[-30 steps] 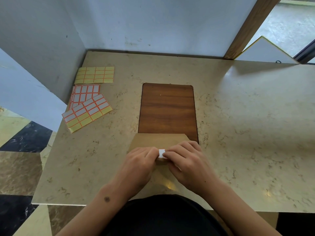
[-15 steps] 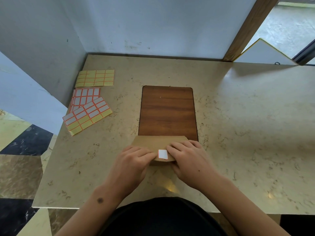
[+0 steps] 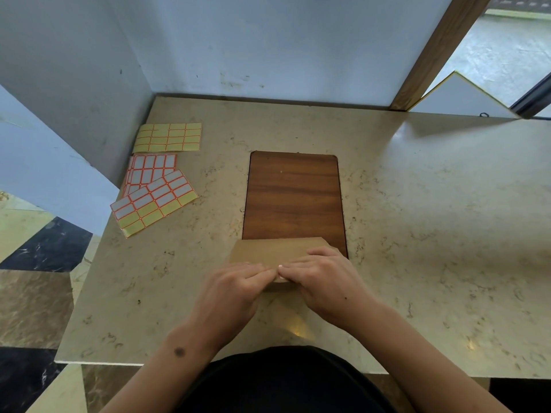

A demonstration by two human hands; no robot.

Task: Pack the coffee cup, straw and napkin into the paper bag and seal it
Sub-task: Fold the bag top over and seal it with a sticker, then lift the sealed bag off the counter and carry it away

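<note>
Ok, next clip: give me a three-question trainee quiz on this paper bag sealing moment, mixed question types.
1. True or false: both hands are on the paper bag.
2. Multiple choice: where do the label sheets lie? A) right of the wooden inset B) left of the wooden inset, near the wall C) on the bag
3. Short answer: where do the fingertips of the left hand and right hand meet?

Key
1. True; both press on its folded top.
2. B
3. At the middle of the flap's lower edge; the sticker there is almost wholly hidden by the fingers.
</note>
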